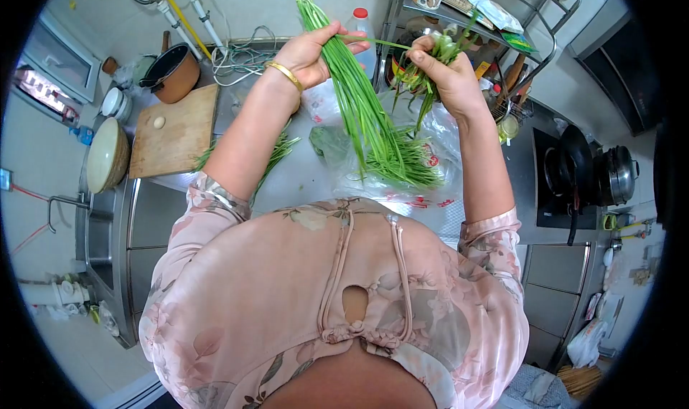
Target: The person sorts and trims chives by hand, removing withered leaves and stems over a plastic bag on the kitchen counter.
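A long bunch of garlic chives (352, 86) hangs from my left hand (308, 54), its upper ends pointing away from me. My left thumb and fingers are closed round it, and a gold bangle (285, 75) circles that wrist. My right hand (452, 75) grips a small tangle of loose, wilted chive leaves (423, 75). One thin green strand (380, 42) stretches between the two hands. Beneath the bunch, more chives (405, 158) lie on a clear plastic bag (430, 183). Another small pile of chives (280, 151) rests on the counter, partly behind my left forearm.
At left, a cutting board (172, 133) carries a small pale round item (159, 123), beside a brown pot (174, 75) and a large bowl (109, 156). A red-capped bottle (360, 25) and metal rack (488, 25) stand behind. A wok (574, 158) sits on the stove at right.
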The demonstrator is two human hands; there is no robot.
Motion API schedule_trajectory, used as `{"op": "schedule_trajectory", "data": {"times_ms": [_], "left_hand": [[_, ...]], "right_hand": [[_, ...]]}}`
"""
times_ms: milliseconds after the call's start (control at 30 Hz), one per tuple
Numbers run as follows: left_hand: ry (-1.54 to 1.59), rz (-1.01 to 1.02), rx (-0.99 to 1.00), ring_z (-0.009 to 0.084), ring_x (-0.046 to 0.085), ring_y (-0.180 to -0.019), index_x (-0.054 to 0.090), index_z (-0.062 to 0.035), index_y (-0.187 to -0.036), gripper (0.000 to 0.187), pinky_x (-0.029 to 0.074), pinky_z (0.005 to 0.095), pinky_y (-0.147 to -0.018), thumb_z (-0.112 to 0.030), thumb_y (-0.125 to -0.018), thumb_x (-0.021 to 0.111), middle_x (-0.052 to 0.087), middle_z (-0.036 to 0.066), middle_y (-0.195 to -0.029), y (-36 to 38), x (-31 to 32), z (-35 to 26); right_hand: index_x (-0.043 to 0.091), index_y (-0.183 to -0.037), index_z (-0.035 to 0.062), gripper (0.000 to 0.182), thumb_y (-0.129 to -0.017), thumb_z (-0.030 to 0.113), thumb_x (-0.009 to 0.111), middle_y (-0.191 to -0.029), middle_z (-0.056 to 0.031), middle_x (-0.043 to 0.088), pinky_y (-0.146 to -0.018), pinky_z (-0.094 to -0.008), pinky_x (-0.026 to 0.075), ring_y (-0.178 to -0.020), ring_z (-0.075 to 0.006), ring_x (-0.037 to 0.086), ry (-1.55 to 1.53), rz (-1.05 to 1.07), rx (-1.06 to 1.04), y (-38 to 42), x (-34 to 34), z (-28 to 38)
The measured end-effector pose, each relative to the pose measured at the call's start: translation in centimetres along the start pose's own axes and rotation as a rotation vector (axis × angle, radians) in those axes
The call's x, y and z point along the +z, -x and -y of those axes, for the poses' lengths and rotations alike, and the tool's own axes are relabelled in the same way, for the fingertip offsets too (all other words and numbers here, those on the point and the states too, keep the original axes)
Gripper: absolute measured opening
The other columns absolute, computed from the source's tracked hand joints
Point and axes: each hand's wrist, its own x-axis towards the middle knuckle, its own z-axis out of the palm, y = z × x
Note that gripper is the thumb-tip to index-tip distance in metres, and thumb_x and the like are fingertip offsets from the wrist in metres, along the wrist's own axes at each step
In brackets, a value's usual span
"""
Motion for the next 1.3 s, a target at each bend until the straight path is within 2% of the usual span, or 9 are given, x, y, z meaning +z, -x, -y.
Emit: {"op": "schedule_trajectory", "data": {"times_ms": [100, 167, 300, 367, 500, 733, 933, 1067, 1300], "left_hand": [[0.065, -0.075, 0.011, 0.0347, 0.051, -0.102, 0.043, 0.0017, -0.095, 0.023, 0.045, 0.0479, -0.086, -0.02, -0.091, 0.04, 0.049, 0.022, -0.113, -0.8, -0.5, 0.0], [0.109, -0.108, 0.022, 0.0354, 0.051, -0.103, 0.042, 0.0008, -0.096, 0.022, 0.044, 0.0492, -0.085, -0.021, -0.091, 0.04, 0.049, 0.022, -0.113, -1.0, -0.8, 0.1], [0.135, -0.151, 0.052, 0.0365, 0.05, -0.104, 0.041, -0.0013, -0.097, 0.022, 0.044, 0.0512, -0.085, -0.022, -0.092, 0.04, 0.049, 0.02, -0.113, -1.1, -0.6, 0.2], [0.131, -0.153, 0.043, 0.0364, 0.05, -0.104, 0.042, -0.0016, -0.096, 0.021, 0.044, 0.0507, -0.085, -0.022, -0.092, 0.039, 0.049, 0.02, -0.113, -1.2, -0.3, 0.3], [0.139, -0.145, 0.02, 0.036, 0.049, -0.106, 0.042, -0.0024, -0.095, 0.021, 0.043, 0.0505, -0.087, -0.023, -0.092, 0.039, 0.05, 0.018, -0.113, -1.1, -0.1, 0.3], [0.207, 0.017, -0.075, 0.0362, 0.041, -0.114, 0.05, -0.0018, -0.088, 0.022, 0.041, 0.0486, -0.092, -0.023, -0.09, 0.043, 0.044, 0.017, -0.123, 0.0, -0.4, -0.1], [0.247, 0.126, -0.103, 0.0361, 0.04, -0.116, 0.052, -0.0025, -0.088, 0.02, 0.04, 0.0485, -0.092, -0.021, -0.089, 0.045, 0.044, 0.017, -0.124, 0.0, -1.5, -0.3], [0.276, 0.127, -0.104, 0.0361, 0.04, -0.116, 0.052, -0.0018, -0.087, 0.021, 0.04, 0.0487, -0.093, -0.021, -0.089, 0.045, 0.044, 0.017, -0.123, -0.3, -1.8, -0.1], [0.281, 0.086, -0.094, 0.0367, 0.04, -0.116, 0.051, -0.0009, -0.088, 0.02, 0.04, 0.0484, -0.093, -0.021, -0.088, 0.046, 0.045, 0.018, -0.121, -0.2, -1.7, -0.1]], "right_hand": [[0.057, -0.091, 0.0018, 0.017, -0.082, 0.016, 0.058, -0.081, 0.0003, 0.056, -0.068, -0.0237, 0.043, -0.074, -0.0089, 0.052, -0.12, -0.075, -0.069, 0.1, -0.9, 0.1], [0.056, -0.097, 0.0002, 0.019, -0.082, 0.013, 0.056, -0.08, -0.0001, 0.055, -0.064, -0.0231, 0.043, -0.072, -0.0086, 0.052, 0.159, -0.017, -0.079, 0.5, -1.1, 1.2], [0.057, -0.096, -0.0004, 0.017, -0.08, 0.004, 0.052, -0.081, -0.0013, 0.057, -0.067, -0.0239, 0.042, -0.072, -0.0094, 0.051, 0.288, 0.246, 0.147, 1.7, 0.1, 1.9], [0.058, -0.093, -0.0005, 0.016, -0.078, 0.006, 0.056, -0.082, -0.0017, 0.058, -0.067, -0.0237, 0.042, -0.074, -0.009, 0.052, 0.38, 0.201, 0.089, 1.7, 0.9, 0.1], [0.058, -0.088, -0.0015, 0.022, -0.074, 0.015, 0.063, -0.077, -0.0027, 0.059, -0.068, -0.0239, 0.042, -0.073, -0.0084, 0.052, 0.56, 0.249, 0.191, 0.9, 1.3, -0.8], [0.058, -0.081, 0.0019, 0.014, -0.075, 0.014, 0.062, -0.074, 0.0023, 0.056, -0.064, -0.022, 0.039, -0.069, -0.0068, 0.048, 0.217, 0.274, 0.346, 0.1, 0.1, -2.5], [0.059, -0.087, 0.0023, 0.014, -0.076, 0.012, 0.061, -0.079, 0.0014, 0.057, -0.067, -0.0225, 0.041, -0.073, -0.0074, 0.05, 0.321, 0.286, 0.246, 0.5, 0.5, -2.6], [0.058, -0.093, 0.0004, 0.018, -0.076, 0.006, 0.06, -0.087, -0.0032, 0.059, -0.074, -0.0247, 0.043, -0.079, -0.0098, 0.053, 0.299, 0.122, 0.061, 1.2, 2.0, -1.8], [0.059, -0.089, -0.0001, 0.016, -0.077, 0.011, 0.059, -0.078, -0.0017, 0.059, -0.067, -0.0241, 0.043, -0.072, -0.0087, 0.052, 0.43, 0.192, 0.094, 1.0, 1.8, -2.2]]}}
